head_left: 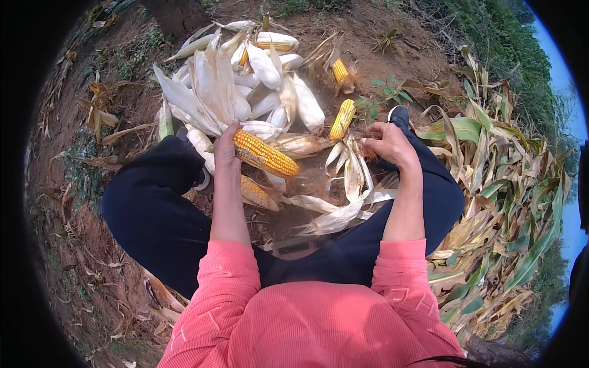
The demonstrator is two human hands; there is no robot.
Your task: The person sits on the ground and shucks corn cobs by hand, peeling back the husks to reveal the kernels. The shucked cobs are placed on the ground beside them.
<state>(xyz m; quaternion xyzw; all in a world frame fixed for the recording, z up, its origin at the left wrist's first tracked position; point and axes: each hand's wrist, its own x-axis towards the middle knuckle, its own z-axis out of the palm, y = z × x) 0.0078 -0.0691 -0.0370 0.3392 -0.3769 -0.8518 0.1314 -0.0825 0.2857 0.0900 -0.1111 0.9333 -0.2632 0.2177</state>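
My left hand (pixel 227 148) grips an ear of corn (pixel 265 153) at its base. The yellow kernels are bare, and pale peeled-back husk (pixel 211 86) fans up beyond the hand. My right hand (pixel 392 145) is to the right, apart from that ear, with its fingers curled together. Brown silk shows by its fingertips, but what they pinch is hidden. Just left of it rests a bare yellow cob (pixel 342 119). Below the fingers hang dry husk leaves (pixel 354 175). Another partly bare ear (pixel 257 193) lies under the held one.
A heap of white-husked ears (pixel 264 67) covers the ground ahead. Farther right lies another yellow cob (pixel 340 72) with brown silk. My bent legs (pixel 153 202) frame the work area. Dry corn stalks and leaves (pixel 491 184) pile up on the right, near a small green plant (pixel 392 92).
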